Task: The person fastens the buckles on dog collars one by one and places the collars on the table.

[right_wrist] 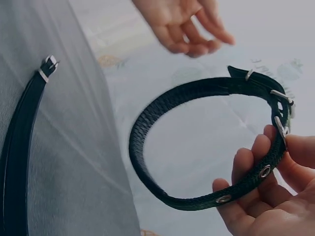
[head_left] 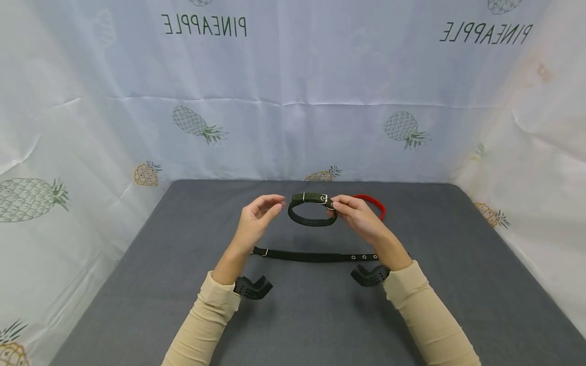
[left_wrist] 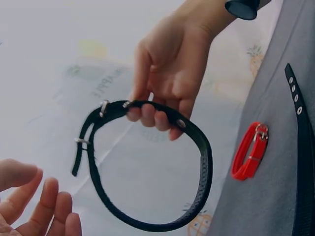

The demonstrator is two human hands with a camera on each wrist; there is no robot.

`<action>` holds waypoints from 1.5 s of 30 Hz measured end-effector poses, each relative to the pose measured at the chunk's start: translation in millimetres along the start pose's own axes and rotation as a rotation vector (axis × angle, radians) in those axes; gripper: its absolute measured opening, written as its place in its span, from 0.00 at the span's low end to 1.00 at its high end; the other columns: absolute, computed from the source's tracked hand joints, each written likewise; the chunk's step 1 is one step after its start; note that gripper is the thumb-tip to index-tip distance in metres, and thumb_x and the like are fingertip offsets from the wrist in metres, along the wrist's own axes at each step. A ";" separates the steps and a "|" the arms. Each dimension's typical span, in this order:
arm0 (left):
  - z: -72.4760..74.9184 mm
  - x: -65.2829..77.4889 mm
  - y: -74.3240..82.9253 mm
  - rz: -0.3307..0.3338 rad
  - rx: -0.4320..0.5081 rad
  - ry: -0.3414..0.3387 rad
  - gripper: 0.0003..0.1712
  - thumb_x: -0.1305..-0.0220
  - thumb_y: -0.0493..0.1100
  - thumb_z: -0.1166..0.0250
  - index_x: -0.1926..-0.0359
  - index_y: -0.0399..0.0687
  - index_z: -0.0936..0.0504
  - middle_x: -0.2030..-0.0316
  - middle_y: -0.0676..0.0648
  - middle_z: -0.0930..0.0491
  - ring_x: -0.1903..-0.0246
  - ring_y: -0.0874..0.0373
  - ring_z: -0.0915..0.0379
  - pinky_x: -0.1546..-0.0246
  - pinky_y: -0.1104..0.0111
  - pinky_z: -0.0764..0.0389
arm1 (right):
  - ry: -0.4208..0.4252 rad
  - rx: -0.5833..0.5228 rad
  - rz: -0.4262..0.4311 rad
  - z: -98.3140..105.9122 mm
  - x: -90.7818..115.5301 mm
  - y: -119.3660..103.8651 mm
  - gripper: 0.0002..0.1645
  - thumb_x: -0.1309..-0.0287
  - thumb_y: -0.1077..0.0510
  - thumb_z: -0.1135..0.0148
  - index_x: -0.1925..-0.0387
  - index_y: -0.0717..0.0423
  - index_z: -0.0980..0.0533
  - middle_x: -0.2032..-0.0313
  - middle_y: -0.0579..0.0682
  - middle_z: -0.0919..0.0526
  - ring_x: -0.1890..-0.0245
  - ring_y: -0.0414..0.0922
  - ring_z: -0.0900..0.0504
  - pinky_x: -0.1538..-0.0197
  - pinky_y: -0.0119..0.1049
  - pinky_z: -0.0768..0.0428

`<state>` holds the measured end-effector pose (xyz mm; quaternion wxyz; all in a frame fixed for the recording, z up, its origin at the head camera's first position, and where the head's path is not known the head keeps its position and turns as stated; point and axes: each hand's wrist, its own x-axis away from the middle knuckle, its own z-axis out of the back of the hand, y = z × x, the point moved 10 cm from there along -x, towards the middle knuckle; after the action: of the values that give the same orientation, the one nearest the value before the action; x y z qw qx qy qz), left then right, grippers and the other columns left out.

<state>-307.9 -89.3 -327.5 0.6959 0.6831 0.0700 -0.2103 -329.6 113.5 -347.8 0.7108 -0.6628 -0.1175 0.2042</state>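
Observation:
A dark green collar [head_left: 313, 222], buckled into a loop, is held up above the table by my right hand [head_left: 360, 216]. Thumb and fingers pinch its band beside the metal buckle [right_wrist: 283, 96], near the eyelets [right_wrist: 265, 171]. The strap's tip sticks out past a metal keeper loop [left_wrist: 82, 141]. To the left of the collar, my left hand [head_left: 257, 219] has its fingers bent loosely with nothing between them, a small gap away from the loop.
A second dark collar [head_left: 311, 256] lies stretched out on the grey table [head_left: 183, 305], below the hands. Behind the right hand lies a red buckled collar [left_wrist: 250, 151]. Pineapple-print curtains [head_left: 293, 137] enclose the back and sides.

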 end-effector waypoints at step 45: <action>2.7 -0.1 6.3 -0.020 0.053 -0.012 0.15 0.31 0.33 0.45 0.49 0.22 0.26 0.65 0.62 0.19 0.61 0.69 0.20 0.49 0.76 0.20 | 0.206 0.666 0.026 28.7 -55.2 47.6 0.14 0.35 0.61 0.42 0.52 0.65 0.21 0.51 0.63 0.20 0.57 0.53 0.25 0.56 0.38 0.27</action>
<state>-306.1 -92.0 -321.5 0.6758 0.6993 0.0674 -0.2231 -397.6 116.4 -386.5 0.8934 -0.4132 0.0364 0.1726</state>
